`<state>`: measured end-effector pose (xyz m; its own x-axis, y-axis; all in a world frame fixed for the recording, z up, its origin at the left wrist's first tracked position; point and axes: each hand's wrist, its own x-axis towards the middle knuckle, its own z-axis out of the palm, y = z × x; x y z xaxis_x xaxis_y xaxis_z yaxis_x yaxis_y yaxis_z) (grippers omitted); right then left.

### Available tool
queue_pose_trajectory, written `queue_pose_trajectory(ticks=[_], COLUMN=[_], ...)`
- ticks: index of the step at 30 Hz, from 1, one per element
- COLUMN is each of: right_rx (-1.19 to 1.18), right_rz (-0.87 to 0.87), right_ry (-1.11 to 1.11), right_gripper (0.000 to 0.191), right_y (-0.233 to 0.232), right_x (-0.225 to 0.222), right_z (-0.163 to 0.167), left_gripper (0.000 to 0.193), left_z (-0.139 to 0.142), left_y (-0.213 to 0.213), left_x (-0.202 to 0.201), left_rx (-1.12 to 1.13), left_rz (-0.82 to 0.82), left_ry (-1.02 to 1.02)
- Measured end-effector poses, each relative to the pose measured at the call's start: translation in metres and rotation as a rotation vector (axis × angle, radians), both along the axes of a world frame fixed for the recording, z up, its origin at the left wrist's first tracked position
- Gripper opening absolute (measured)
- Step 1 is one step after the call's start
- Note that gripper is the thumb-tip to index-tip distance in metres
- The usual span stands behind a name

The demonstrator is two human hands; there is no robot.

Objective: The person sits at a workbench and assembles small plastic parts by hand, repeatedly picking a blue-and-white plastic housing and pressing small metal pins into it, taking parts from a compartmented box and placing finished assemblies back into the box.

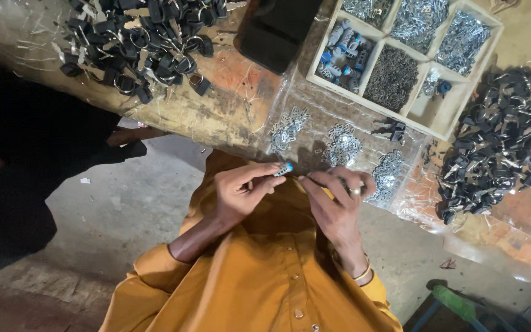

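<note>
Here the left hand (241, 190) pinches a small lock core (283, 169), silver with a blue end, between thumb and fingertips, just at the bench (216, 117) edge near the middle of the view. The right hand (336, 197) meets it from 3 o'clock, thumb and forefinger drawn together at the core's end; whether they grip a tiny part there is too small to tell. A ring (355, 191) sits on one right finger and a bangle (364, 273) on that wrist.

At 12 o'clock from the hands, three small heaps of silver pieces (339, 146) lie on clear plastic. Further up, toward 1 o'clock, a wooden tray (444, 123) holds sorted metal parts in compartments, one with blue-and-grey cores. At 3 o'clock lies a pile of black keys (499, 147); another pile (142, 43) lies at 10 o'clock. A dark phone (271, 31) rests at 12 o'clock, beside the tray.
</note>
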<state>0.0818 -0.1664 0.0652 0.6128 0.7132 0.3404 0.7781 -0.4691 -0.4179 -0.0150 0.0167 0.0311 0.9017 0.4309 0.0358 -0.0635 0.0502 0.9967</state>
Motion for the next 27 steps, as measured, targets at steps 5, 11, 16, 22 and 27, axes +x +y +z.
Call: queue_pose_trajectory(ticks=[5, 11, 16, 22, 27], right_rx=[0.150, 0.289, 0.291, 0.143, 0.030], right_rz=[-0.117, -0.181, -0.223, -0.166, -0.050], right_ry=[0.203, 0.399, 0.474, 0.214, 0.115], right_gripper=[0.018, 0.014, 0.024, 0.026, 0.036], right_y=[0.003, 0.010, 0.009, 0.010, 0.018], right_x=[-0.003, -0.012, -0.015, -0.014, -0.005], right_z=[-0.004, -0.009, -0.013, -0.012, -0.005], left_gripper=[0.027, 0.026, 0.025, 0.021, 0.024], left_z=[0.002, 0.003, 0.006, 0.006, 0.005], left_y=[-0.003, -0.006, -0.003, 0.002, 0.015], left_x=[0.008, 0.012, 0.013, 0.014, 0.005], left_rx=[0.106, 0.160, 0.329, 0.481, 0.317], left_rz=[-0.038, -0.001, 0.014, -0.012, 0.080], left_ry=[-0.015, 0.023, -0.042, -0.112, -0.064])
